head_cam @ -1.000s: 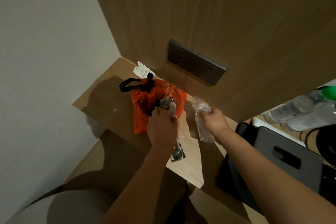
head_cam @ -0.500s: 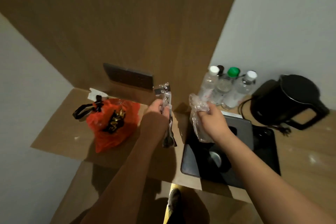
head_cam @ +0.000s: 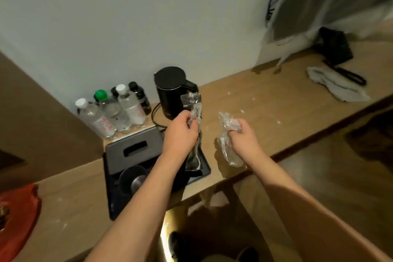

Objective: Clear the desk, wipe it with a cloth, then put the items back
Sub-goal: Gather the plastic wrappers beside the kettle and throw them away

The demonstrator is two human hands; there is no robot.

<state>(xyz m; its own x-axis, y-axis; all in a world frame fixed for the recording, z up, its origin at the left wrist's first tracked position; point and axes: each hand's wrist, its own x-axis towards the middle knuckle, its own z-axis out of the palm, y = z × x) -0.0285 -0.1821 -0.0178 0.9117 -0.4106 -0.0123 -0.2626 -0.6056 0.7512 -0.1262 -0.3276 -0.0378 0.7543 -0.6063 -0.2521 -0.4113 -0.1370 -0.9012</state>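
orange bag (head_cam: 17,217): cut by left edge; tray (head_cam: 112,204): partly behind left forearm; wrapper contents: unreadable

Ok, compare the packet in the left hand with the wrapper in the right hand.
The packet in the left hand is long, hangs nearly straight and holds something dark; the wrapper in the right hand is crumpled, clear and looks empty. The packet hangs over the black tray; the wrapper hangs over bare desk. Both are thin clear plastic, gripped near the top.
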